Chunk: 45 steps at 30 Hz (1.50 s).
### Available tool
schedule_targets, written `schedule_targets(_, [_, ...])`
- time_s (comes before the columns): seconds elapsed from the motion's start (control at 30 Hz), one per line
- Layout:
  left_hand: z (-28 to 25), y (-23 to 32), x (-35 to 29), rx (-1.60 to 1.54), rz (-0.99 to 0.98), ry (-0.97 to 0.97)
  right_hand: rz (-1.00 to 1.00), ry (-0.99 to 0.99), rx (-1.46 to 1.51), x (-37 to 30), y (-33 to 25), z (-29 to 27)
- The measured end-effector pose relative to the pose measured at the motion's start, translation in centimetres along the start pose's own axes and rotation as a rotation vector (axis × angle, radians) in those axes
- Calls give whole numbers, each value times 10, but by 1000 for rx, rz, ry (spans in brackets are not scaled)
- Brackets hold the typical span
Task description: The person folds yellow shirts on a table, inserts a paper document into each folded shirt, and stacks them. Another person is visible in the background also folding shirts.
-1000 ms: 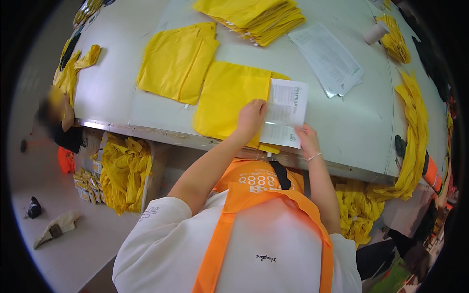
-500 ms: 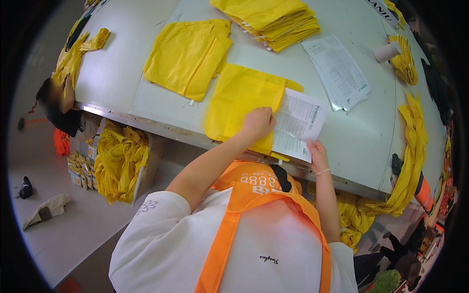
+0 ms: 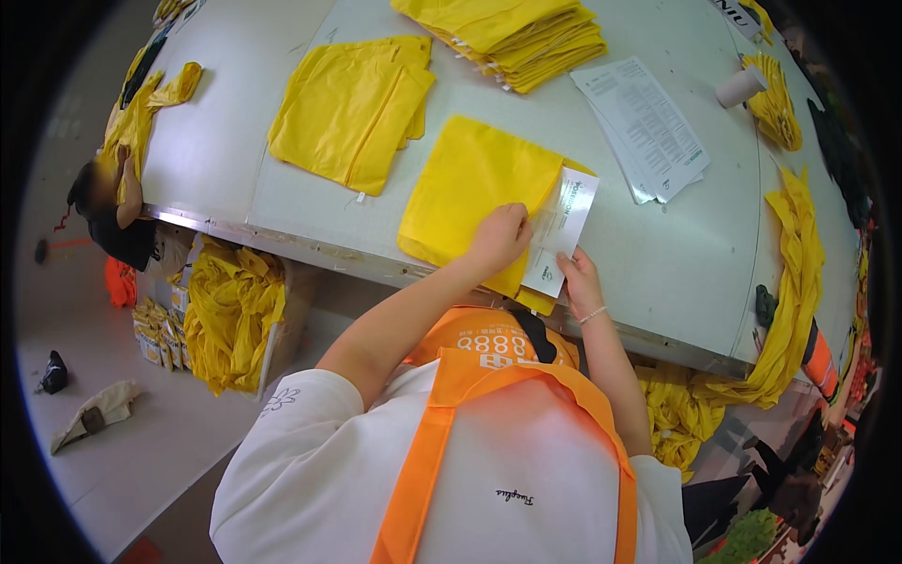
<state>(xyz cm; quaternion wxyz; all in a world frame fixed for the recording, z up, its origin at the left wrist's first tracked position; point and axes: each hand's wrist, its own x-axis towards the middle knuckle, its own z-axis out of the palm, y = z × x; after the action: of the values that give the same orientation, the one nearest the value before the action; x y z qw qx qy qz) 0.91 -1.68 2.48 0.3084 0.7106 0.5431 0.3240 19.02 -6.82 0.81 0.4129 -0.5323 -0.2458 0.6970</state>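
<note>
A pale grey table (image 3: 676, 249) spans the frame, yellow stacks (image 3: 526, 42) at its upper centre. At mid-frame, a yellow pouch (image 3: 465, 183) lies before you, a white sheet (image 3: 569, 221) jutting from its right side. Your left hand (image 3: 500, 238) is fisted over that side; what it pinches cannot be told. Your right hand (image 3: 580, 280) grips the sheet's lower right edge.

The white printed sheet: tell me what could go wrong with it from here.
The white printed sheet might crease or snag, since the yellow fabric piece seems to cover part of it.
Its lower corner could bend where the right hand pinches it.
The fabric lies close to the front edge of the table, so a tug might drag both over.
</note>
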Motion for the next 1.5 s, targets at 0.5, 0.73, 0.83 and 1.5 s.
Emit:
schedule_targets(0.5, [-8,-33,-5,-248,-206,-127,-252,-588,-444,30,-15,18])
schedule_targets(0.73, [-16,-9,7,408,251,-353,-223,-262,-1462,44,-47,42])
schedule_targets(0.83, [-14,-17,5,432,226,-389,-319,-319,-1763,41,-60,41])
schedule_targets(1.5, [-7,13,18,858,393,-392,-702,-454,-1860,13,-124,19])
